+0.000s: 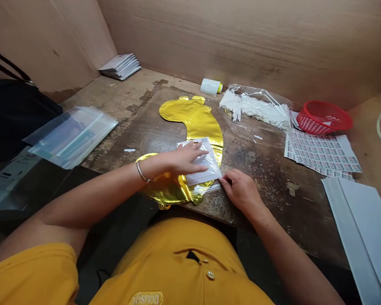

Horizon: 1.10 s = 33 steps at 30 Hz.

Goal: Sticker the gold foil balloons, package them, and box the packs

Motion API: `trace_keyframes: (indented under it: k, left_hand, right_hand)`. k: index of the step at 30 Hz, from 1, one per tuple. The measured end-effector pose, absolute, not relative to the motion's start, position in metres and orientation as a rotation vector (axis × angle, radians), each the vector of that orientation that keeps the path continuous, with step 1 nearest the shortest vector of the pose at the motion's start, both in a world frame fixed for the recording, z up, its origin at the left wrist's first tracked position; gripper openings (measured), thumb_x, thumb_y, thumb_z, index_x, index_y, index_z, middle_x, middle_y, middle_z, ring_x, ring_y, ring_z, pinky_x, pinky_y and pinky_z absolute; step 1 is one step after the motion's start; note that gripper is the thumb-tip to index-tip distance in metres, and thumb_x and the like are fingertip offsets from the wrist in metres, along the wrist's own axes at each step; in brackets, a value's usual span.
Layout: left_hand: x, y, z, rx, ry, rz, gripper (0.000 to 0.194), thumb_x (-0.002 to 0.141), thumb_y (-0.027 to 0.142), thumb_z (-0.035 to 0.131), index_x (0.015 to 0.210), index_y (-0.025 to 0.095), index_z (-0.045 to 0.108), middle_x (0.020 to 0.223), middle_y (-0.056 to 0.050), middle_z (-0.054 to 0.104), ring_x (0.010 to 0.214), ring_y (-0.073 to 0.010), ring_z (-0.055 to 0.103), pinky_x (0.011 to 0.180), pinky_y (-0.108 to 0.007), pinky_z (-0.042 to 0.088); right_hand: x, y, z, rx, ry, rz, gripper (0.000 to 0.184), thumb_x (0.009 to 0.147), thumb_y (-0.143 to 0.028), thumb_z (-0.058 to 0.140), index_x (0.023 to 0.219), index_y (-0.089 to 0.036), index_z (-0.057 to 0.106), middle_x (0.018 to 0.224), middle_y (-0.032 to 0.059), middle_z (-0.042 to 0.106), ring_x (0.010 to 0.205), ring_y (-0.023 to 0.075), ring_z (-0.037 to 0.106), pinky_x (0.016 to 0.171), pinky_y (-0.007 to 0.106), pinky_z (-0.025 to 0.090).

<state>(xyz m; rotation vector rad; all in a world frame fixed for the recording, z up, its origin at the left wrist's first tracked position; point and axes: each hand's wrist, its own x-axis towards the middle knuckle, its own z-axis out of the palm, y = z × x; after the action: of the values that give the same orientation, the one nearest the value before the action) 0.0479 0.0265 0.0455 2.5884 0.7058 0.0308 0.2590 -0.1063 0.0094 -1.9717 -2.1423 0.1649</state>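
A flat gold foil balloon [200,123], curved like a number, lies on the worn table in front of me. On its lower part rests a printed paper in a clear plastic bag [208,163]. Spread across that bag is my left hand [190,160], fingers apart and pressing flat, a bangle on its wrist. At the bag's lower right corner, thumb and forefinger of my right hand [238,186] pinch the edge. The balloon's lower left part is partly covered by my left forearm.
Clear plastic bags [73,135] lie at the left, folded papers [120,66] in the back corner. A bag of white sticks [260,110], a white roll [210,87], a red basket [325,116], sticker sheets [322,153] and white sheets [362,228] are toward the back and right.
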Motion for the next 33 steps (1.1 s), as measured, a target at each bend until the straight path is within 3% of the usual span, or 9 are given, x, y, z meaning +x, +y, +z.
trace_keyframes:
  k: [3,5,7,9,12,17,24,29,33]
  left_hand:
    - [0.027,0.025,0.062,2.614,0.636,0.212,0.033,0.093,0.02,0.046,0.12,0.018,0.065,0.125,-0.01,0.066,0.113,-0.024,0.063,0.096,-0.038,0.052]
    - [0.01,0.007,0.056,2.663,0.575,0.216,0.028,0.089,0.014,0.05,0.106,0.019,0.071,0.111,-0.008,0.072,0.102,-0.0236,0.068,0.09,-0.038,0.054]
    - [-0.007,-0.015,0.038,2.709,0.466,0.198,0.025,0.085,0.016,0.059,0.107,0.019,0.07,0.12,-0.007,0.07,0.113,-0.0272,0.064,0.1,-0.043,0.049]
    - [-0.019,-0.034,0.016,2.826,0.365,0.287,0.031,0.09,0.015,0.055,0.12,0.018,0.064,0.13,-0.007,0.065,0.123,-0.0269,0.058,0.106,-0.046,0.044]
    - [-0.024,-0.046,-0.006,2.877,0.379,0.408,0.034,0.094,0.015,0.048,0.126,0.015,0.059,0.131,-0.009,0.063,0.127,-0.0248,0.055,0.109,-0.045,0.042]
    - [-0.019,-0.039,-0.003,2.828,0.426,0.407,0.036,0.094,0.02,0.049,0.129,0.015,0.057,0.138,-0.011,0.058,0.132,-0.0245,0.05,0.116,-0.047,0.032]
    - [-0.018,-0.034,-0.005,2.808,0.447,0.437,0.034,0.096,0.024,0.047,0.127,0.015,0.059,0.131,-0.009,0.064,0.13,-0.0248,0.053,0.118,-0.05,0.024]
    - [-0.016,-0.035,-0.003,2.822,0.46,0.447,0.032,0.097,0.021,0.046,0.124,0.016,0.062,0.13,-0.007,0.065,0.128,-0.0238,0.055,0.119,-0.048,0.023]
    - [-0.016,-0.035,-0.001,2.836,0.45,0.435,0.032,0.096,0.02,0.047,0.123,0.015,0.062,0.13,-0.008,0.065,0.127,-0.024,0.056,0.12,-0.048,0.022]
  right_hand:
    - [0.26,-0.108,0.007,-1.974,-2.125,0.117,0.02,0.09,-0.025,0.054,0.071,-0.021,0.058,0.075,0.0038,0.062,0.07,0.0189,0.057,0.064,0.03,0.042]
    - [0.258,-0.111,0.009,-1.979,-2.133,0.057,0.02,0.089,-0.024,0.055,0.07,-0.021,0.058,0.072,0.0042,0.061,0.069,0.02,0.056,0.063,0.032,0.043]
    - [0.253,-0.115,0.016,-1.923,-2.126,-0.064,0.016,0.089,-0.024,0.056,0.074,-0.02,0.059,0.077,0.0069,0.062,0.074,0.0227,0.057,0.067,0.035,0.046]
    - [0.243,-0.118,0.024,-1.741,-2.118,-0.159,0.01,0.09,-0.022,0.055,0.084,-0.019,0.062,0.091,0.011,0.064,0.09,0.0258,0.058,0.078,0.04,0.05]
    - [0.223,-0.116,0.026,-1.397,-2.196,0.028,0.011,0.091,-0.017,0.053,0.096,-0.021,0.063,0.107,0.0109,0.065,0.109,0.0247,0.058,0.094,0.041,0.05]
    - [0.209,-0.106,0.005,-1.364,-2.117,0.396,0.009,0.089,-0.016,0.057,0.085,-0.021,0.063,0.093,0.0072,0.066,0.098,0.0214,0.063,0.083,0.036,0.055]
    - [0.206,-0.113,0.001,-1.342,-2.21,0.243,0.02,0.092,-0.016,0.054,0.107,-0.022,0.067,0.098,0.0095,0.062,0.099,0.0223,0.058,0.084,0.038,0.055]
    - [0.205,-0.118,0.001,-1.242,-2.24,0.251,0.014,0.09,-0.013,0.057,0.097,-0.02,0.067,0.101,0.0103,0.063,0.111,0.0244,0.054,0.092,0.04,0.052]
    - [0.205,-0.121,0.004,-1.283,-2.245,0.243,0.021,0.091,-0.013,0.054,0.109,-0.018,0.065,0.11,0.0134,0.062,0.109,0.0242,0.055,0.091,0.042,0.053]
